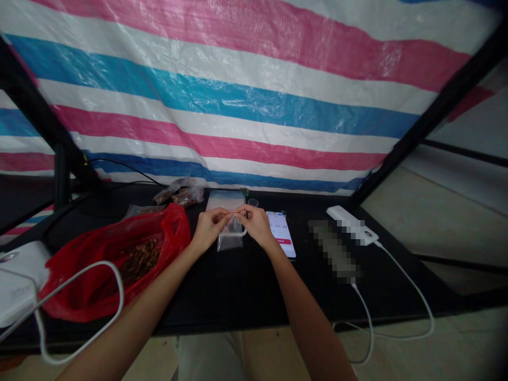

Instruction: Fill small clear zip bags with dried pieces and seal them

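Observation:
Both hands meet over the middle of the black table. My left hand (209, 227) and my right hand (255, 225) pinch the top edge of a small clear plastic bag (230, 242), which hangs down between them and looks flat. Behind the hands lies a flat pale panel (225, 199), perhaps a scale, partly covered by them. A small clear cup (253, 202) stands just past my right hand. To the left sits an open red plastic bag (91, 264) with small brown pieces (141, 258) inside.
Filled clear bags (186, 194) lie at the back left. A lit phone (282, 235) is right of my hands. Farther right are a white power bank (351, 225) and a blurred-out device (335, 251), both cabled. A white box (21, 286) with a looping cable stands front left.

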Available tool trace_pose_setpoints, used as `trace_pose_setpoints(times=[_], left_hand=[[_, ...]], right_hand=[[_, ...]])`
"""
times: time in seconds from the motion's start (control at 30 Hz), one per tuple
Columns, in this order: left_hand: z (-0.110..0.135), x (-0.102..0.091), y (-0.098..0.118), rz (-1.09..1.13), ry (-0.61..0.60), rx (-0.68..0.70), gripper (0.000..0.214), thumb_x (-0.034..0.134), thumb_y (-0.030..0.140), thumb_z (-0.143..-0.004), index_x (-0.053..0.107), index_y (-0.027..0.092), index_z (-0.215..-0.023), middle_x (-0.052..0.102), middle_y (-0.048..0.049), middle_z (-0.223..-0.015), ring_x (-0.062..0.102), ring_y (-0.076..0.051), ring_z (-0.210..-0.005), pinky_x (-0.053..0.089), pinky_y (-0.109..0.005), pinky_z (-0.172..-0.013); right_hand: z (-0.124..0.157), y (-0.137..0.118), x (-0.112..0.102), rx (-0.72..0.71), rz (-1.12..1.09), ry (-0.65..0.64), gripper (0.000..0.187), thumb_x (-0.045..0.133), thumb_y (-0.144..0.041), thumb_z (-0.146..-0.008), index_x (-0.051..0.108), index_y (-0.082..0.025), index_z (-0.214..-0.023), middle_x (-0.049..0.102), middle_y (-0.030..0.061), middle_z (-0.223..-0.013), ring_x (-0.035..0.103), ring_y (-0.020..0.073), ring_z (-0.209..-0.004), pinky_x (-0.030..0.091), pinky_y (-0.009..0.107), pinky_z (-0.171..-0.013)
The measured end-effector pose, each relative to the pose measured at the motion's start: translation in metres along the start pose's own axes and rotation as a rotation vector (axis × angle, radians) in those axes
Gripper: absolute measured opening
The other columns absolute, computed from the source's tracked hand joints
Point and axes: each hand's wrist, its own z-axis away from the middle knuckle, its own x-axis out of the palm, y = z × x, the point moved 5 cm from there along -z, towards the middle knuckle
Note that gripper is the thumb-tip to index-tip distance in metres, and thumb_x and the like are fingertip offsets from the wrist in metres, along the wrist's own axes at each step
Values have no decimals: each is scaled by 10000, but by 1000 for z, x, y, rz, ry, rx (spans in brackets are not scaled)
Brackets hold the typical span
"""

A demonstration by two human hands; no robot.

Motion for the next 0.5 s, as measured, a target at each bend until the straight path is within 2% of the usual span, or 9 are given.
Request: trace_pose_setpoints(times=[0.13,0.33,0.5], left_hand=[[-1,2,-3,42,-23,-17,291,560,392,-768,670,126,-810,678,-38,-715,585,-114,-534,432,-184,-485],[0,4,-7,29,-28,-5,290,564,395,-763,669,125,-783,667,-32,-651,560,-102,-480,415,-179,-458],[-2,0,-4,45,-1,-19,322,524,405,-785,665,123,-853,654,-22,-641,544,-105,-483,412,-187,-454]], right_hand=[[-1,3,-2,41,11,25,169,575,-349,-758,690,-234,-800,668,-21,-715,567,118,-632,356,207,-565],[-1,9,1,57,6,5,153,580,-330,-747,683,-226,-792,664,-21,-710,570,117,-622,365,205,-555],[-4,16,0,64,-154,84,197,593,-354,-720,687,-198,-797,663,-1,-702,580,126,-617,401,204,-535]])
